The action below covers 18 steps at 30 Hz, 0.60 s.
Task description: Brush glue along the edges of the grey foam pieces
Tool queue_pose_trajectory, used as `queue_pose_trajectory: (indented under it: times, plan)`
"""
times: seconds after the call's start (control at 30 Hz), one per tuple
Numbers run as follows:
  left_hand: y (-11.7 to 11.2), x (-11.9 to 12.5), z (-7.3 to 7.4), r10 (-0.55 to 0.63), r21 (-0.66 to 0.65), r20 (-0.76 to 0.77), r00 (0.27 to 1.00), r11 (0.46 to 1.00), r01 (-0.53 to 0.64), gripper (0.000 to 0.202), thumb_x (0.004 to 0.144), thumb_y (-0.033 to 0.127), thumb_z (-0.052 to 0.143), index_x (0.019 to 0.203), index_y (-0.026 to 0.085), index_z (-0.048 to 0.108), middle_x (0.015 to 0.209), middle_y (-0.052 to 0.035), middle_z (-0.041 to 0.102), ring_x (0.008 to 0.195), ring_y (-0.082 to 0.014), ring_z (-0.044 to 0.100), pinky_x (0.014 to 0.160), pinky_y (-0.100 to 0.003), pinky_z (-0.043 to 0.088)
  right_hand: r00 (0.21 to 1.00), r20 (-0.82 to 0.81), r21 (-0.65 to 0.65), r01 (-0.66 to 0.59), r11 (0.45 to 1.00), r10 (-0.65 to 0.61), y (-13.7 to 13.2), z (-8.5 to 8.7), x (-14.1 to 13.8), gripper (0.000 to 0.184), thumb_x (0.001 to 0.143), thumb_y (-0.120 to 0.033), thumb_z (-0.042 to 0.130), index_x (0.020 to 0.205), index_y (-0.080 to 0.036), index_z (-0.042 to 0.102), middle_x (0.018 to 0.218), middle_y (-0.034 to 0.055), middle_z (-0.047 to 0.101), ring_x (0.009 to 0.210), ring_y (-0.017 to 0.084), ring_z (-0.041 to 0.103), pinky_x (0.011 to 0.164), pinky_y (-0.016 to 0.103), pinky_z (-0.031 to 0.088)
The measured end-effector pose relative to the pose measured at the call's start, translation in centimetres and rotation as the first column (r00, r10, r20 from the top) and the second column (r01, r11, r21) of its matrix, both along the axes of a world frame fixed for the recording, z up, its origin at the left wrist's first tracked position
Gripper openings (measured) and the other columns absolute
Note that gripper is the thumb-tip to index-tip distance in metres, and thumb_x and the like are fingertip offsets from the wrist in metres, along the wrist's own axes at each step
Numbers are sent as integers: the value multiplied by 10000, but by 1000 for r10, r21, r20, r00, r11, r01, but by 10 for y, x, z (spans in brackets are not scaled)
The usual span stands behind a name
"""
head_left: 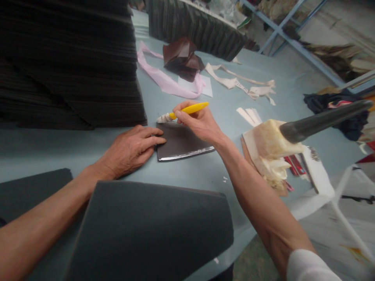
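My right hand point(199, 121) is closed round the yellow handle of a paintbrush point(190, 108). The brush's whitish bristle end rests at the far left corner of a small dark brown panel point(184, 140) lying flat on the table. A wet-looking white strip runs along the panel's near edge. My left hand point(133, 148) lies palm down with fingers stretched out, two fingertips pressing on the panel's left edge. Nearer to me, a large dark grey sheet or board point(158, 230) lies partly under my left forearm.
A tall stack of dark sheets point(67, 62) rises at the left. Behind are a row of dark pieces point(193, 27), brown scrap point(181, 56), a pink strip point(164, 82) and cream strips point(228, 80). A glue-crusted, pale container point(263, 142) with a dark handle stands right.
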<state>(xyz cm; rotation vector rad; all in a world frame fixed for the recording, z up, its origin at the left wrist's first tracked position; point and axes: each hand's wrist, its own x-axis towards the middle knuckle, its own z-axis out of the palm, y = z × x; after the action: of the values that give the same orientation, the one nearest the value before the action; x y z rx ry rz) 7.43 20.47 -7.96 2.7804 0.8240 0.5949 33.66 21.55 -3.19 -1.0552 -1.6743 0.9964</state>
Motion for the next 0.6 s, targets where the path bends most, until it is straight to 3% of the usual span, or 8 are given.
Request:
queue_pose_trajectory:
  times: [0.17, 0.6]
  plan:
    - [1, 1, 0, 13, -24, -1, 1000, 1000, -13, 419, 1071, 301, 402, 1342, 298, 722, 1478, -56, 693, 1258, -311, 663, 1107, -501, 548, 997, 30, -21, 74, 997, -73, -8, 2, 20, 562, 815, -743, 823, 906, -199, 716, 755, -25, 621, 725, 124, 545, 687, 290, 448]
    - [3, -1, 1, 5, -17, -19, 1000, 1000, -5, 466, 1090, 366, 351, 1359, 273, 720, 1498, -64, 682, 1231, -336, 663, 1079, -542, 559, 977, 83, -6, 199, 980, -198, -26, 4, 54, 555, 794, -751, 838, 905, -215, 748, 762, -8, 667, 724, 140, 583, 681, 318, 441]
